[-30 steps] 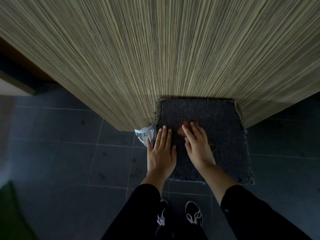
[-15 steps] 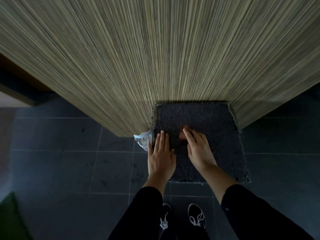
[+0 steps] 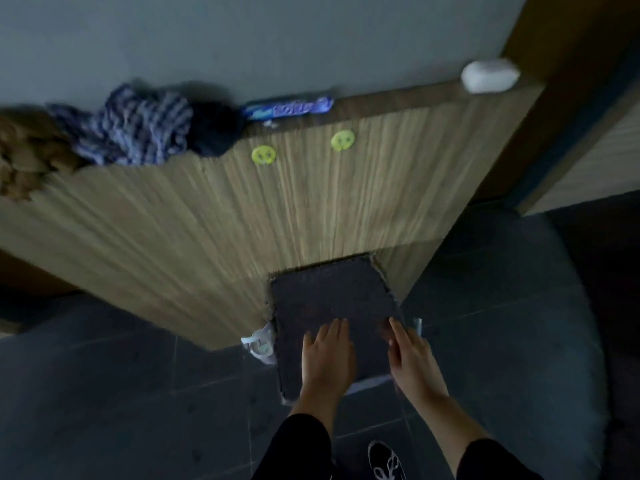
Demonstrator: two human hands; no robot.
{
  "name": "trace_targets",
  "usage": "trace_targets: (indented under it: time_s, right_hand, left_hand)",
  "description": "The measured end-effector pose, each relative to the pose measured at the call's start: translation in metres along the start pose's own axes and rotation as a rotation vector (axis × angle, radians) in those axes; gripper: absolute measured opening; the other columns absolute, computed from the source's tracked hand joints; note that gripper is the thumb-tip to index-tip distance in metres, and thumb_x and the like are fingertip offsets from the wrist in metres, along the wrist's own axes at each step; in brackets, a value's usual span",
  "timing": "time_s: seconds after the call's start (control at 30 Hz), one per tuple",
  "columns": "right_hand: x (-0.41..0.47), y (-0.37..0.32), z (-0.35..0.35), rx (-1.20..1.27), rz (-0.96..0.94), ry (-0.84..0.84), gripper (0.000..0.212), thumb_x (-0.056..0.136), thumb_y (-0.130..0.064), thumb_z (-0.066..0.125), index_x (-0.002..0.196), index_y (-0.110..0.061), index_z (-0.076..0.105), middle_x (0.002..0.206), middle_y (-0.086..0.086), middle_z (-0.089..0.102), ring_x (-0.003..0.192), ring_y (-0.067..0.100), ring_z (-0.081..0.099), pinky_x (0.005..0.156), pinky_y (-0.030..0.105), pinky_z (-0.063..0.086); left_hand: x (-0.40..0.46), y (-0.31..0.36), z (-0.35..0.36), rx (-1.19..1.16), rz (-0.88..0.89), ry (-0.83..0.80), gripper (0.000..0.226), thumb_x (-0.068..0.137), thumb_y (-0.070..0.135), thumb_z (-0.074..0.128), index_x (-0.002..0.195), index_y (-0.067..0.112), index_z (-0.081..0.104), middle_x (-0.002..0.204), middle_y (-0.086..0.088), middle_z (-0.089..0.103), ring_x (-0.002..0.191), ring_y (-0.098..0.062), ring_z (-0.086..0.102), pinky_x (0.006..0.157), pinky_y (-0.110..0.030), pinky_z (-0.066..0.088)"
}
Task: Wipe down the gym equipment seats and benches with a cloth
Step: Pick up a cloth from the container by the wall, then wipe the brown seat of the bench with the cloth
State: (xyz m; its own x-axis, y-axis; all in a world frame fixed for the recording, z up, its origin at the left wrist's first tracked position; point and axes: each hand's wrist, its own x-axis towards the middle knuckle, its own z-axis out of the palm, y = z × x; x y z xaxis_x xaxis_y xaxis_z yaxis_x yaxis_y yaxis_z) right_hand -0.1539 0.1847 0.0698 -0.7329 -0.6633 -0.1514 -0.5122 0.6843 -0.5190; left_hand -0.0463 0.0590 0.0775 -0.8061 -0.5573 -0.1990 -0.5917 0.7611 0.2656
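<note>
Both hands hover flat over the dark mat [image 3: 332,299] on the tiled floor [image 3: 121,393]: left hand [image 3: 327,358] spread and empty, right hand [image 3: 412,355] spread and empty too. No gym seat or bench in sight, so wiping looks unstarted. A striped cloth [image 3: 135,128] lies far left on the wooden ledge [image 3: 398,95]. No containers visible.

Your left hand [image 3: 327,358] and right hand [image 3: 412,355] lie flat, fingers straight, on the dark mat [image 3: 329,296] at the wooden panel's [image 3: 207,220] lower edge; striped cloth [image 3: 135,129] on its top edge.
</note>
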Motion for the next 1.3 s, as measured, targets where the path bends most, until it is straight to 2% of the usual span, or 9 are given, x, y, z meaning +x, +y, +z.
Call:
trace_targets:
  time_s: [0.13, 0.17, 0.23, 0.27, 0.37, 0.47, 0.83, 1.1, 1.3]
  right_hand:
    - [-0.026, 0.013, -0.038, 0.056, 0.147, 0.107, 0.047, 0.096, -0.013, 0.048, 0.142, -0.013, 0.04, 0.131, 0.011, 0.053, 0.115, 0.03, 0.051, 0.088, 0.038, 0.048]
    - [-0.033, 0.019, -0.047, 0.07, 0.181, 0.138, 0.047, 0.096, -0.014, 0.048, 0.142, -0.013, 0.04, 0.131, 0.012, 0.053, 0.115, 0.03, 0.05, 0.089, 0.038, 0.048]
    - [-0.045, 0.034, -0.063, 0.081, 0.241, 0.202, 0.048, 0.096, -0.016, 0.049, 0.143, -0.011, 0.039, 0.131, 0.012, 0.053, 0.115, 0.03, 0.051, 0.091, 0.037, 0.047]
    - [-0.052, 0.042, -0.071, 0.087, 0.269, 0.235, 0.047, 0.096, -0.017, 0.049, 0.142, -0.011, 0.039, 0.132, 0.012, 0.053, 0.115, 0.03, 0.051, 0.092, 0.037, 0.046]
    - [-0.072, 0.071, -0.098, 0.093, 0.362, 0.317, 0.044, 0.098, -0.02, 0.045, 0.142, -0.015, 0.039, 0.133, 0.007, 0.051, 0.116, 0.026, 0.049, 0.093, 0.032, 0.044]
    - [-0.092, 0.106, -0.125, 0.097, 0.474, 0.369, 0.044, 0.1, -0.023, 0.039, 0.144, -0.021, 0.034, 0.137, 0.002, 0.046, 0.12, 0.021, 0.044, 0.091, 0.03, 0.046]
    - [-0.179, 0.265, -0.22, 0.08, 0.742, 0.614, 0.044, 0.095, -0.018, 0.051, 0.139, -0.014, 0.044, 0.125, 0.009, 0.056, 0.106, 0.028, 0.054, 0.083, 0.035, 0.05]
    - [-0.217, 0.352, -0.274, 0.146, 0.959, 0.676, 0.048, 0.097, -0.026, 0.045, 0.144, -0.02, 0.035, 0.135, 0.007, 0.046, 0.114, 0.027, 0.045, 0.084, 0.034, 0.047]
    - [-0.21, 0.412, -0.307, 0.17, 1.068, 0.8, 0.046, 0.094, -0.024, 0.051, 0.139, -0.018, 0.044, 0.126, 0.008, 0.052, 0.108, 0.025, 0.047, 0.079, 0.031, 0.049]
  left_hand:
    - [0.004, 0.046, -0.016, 0.062, 0.133, -0.113, 0.051, 0.102, 0.031, 0.031, 0.151, 0.016, 0.028, 0.153, 0.0, 0.035, 0.137, -0.02, 0.035, 0.11, -0.041, 0.029]
    - [0.005, 0.061, -0.021, 0.085, 0.171, -0.09, 0.05, 0.1, 0.031, 0.032, 0.147, 0.015, 0.036, 0.148, 0.0, 0.042, 0.132, -0.02, 0.042, 0.106, -0.043, 0.035]
    - [0.006, 0.095, -0.029, 0.087, 0.238, -0.066, 0.049, 0.093, 0.035, 0.032, 0.128, 0.015, 0.059, 0.124, -0.001, 0.063, 0.109, -0.02, 0.061, 0.084, -0.045, 0.048]
    - [0.006, 0.112, -0.028, 0.088, 0.276, -0.063, 0.047, 0.093, 0.035, 0.032, 0.127, 0.016, 0.059, 0.122, 0.001, 0.064, 0.107, -0.02, 0.061, 0.083, -0.044, 0.047]
    - [0.008, 0.166, -0.016, 0.175, 0.397, -0.202, 0.046, 0.101, 0.03, 0.033, 0.146, 0.02, 0.033, 0.144, 0.002, 0.045, 0.129, -0.019, 0.043, 0.1, -0.04, 0.033]
    - [0.008, 0.225, -0.012, 0.233, 0.502, -0.22, 0.05, 0.101, 0.031, 0.035, 0.149, 0.019, 0.027, 0.148, -0.001, 0.041, 0.134, -0.021, 0.038, 0.108, -0.042, 0.028]
    - [-0.025, 0.452, 0.027, 0.278, 0.85, -0.29, 0.05, 0.101, 0.033, 0.032, 0.149, 0.017, 0.03, 0.146, -0.001, 0.043, 0.133, -0.02, 0.039, 0.109, -0.044, 0.026]
    - [-0.043, 0.563, 0.056, 0.334, 1.028, -0.346, 0.052, 0.1, 0.035, 0.032, 0.149, 0.016, 0.029, 0.145, -0.001, 0.043, 0.133, -0.021, 0.038, 0.111, -0.046, 0.025]
    - [-0.022, 0.645, 0.082, 0.389, 1.15, -0.367, 0.047, 0.1, 0.033, 0.035, 0.143, 0.015, 0.038, 0.139, -0.003, 0.049, 0.127, -0.022, 0.044, 0.106, -0.045, 0.03]
